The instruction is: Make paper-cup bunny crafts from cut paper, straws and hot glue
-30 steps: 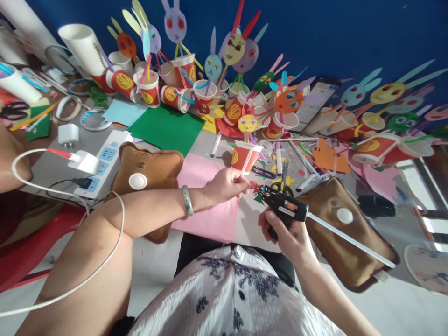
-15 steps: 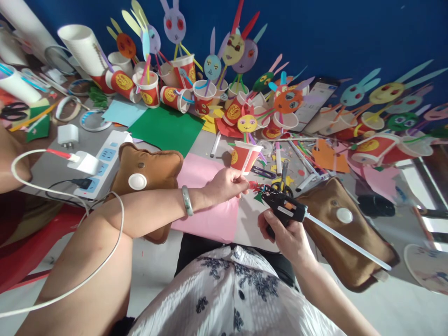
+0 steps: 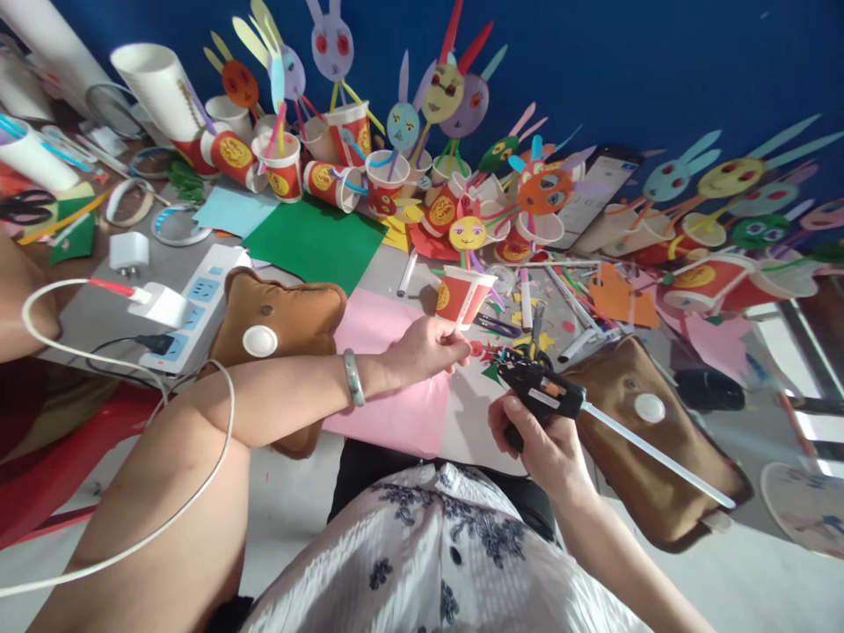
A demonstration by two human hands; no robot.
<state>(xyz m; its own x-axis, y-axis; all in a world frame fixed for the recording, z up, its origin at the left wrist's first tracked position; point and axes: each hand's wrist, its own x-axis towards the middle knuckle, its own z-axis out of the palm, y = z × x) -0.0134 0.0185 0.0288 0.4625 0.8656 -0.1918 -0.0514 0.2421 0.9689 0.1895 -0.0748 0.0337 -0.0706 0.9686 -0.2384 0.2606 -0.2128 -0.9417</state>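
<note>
Between the fingertips of my left hand [image 3: 432, 350] is a small red paper piece [image 3: 483, 351], pinched at its left end. My right hand [image 3: 535, 435] is wrapped round a black glue gun [image 3: 544, 389], whose tip points left at the red piece. A long white glue stick [image 3: 659, 455] sticks out of the gun's back. Just beyond my left fingers stands a red and white paper cup [image 3: 463, 297] with a yellow paper face [image 3: 468, 232] on straws above it. Pink paper [image 3: 396, 413] lies under my left wrist.
Brown cushions [image 3: 290, 308] lie on both sides. Scissors [image 3: 537, 338] and markers [image 3: 526, 299] are beyond the gun. Cup figures [image 3: 387, 180] line the blue wall. A power strip [image 3: 198, 303] with a white cable [image 3: 228, 422] is left; another person's arm [image 3: 26, 303] shows there.
My right hand and the glue gun have shifted slightly to the right. My left hand holds almost the same place, still pinching the red piece.
</note>
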